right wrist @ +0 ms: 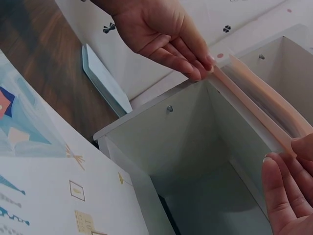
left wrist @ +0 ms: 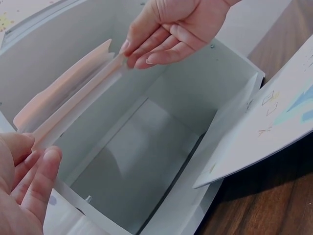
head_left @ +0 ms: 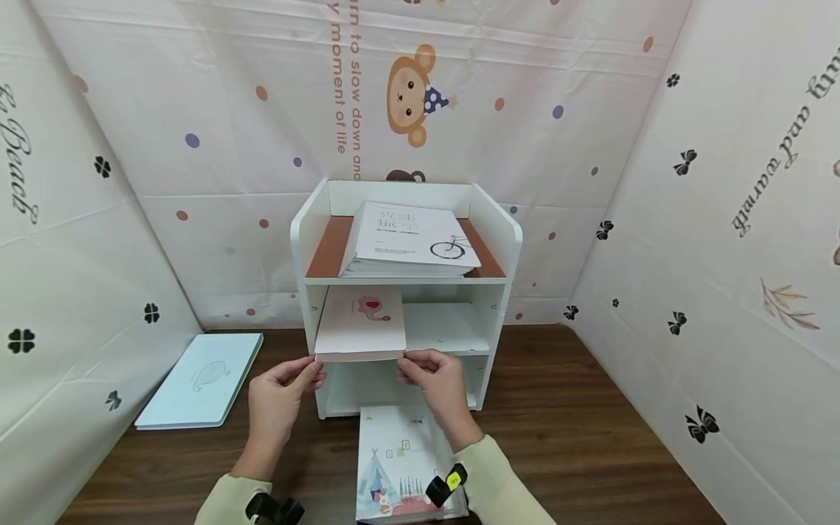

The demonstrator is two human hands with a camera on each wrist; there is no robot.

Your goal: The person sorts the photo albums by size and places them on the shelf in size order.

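A pale pink notebook (head_left: 360,328) with a red cartoon on its cover lies partly inside the left side of the middle compartment of a small white shelf (head_left: 495,292). My left hand (head_left: 274,401) pinches its near left corner between thumb and fingers. At the near right corner, my right hand (head_left: 438,386) pinches it the same way. From the left wrist view, the notebook's edge (left wrist: 78,103) spans between both hands, its cover standing a little apart from the pages. Below it, the bottom compartment (left wrist: 142,142) shows bare walls.
A stack of white books (head_left: 413,233) with a bicycle drawing fills much of the top shelf. A light blue notebook (head_left: 203,379) lies on the wooden table (head_left: 558,437) at left. In front of the shelf is an illustrated book (head_left: 394,452), partly behind my right forearm.
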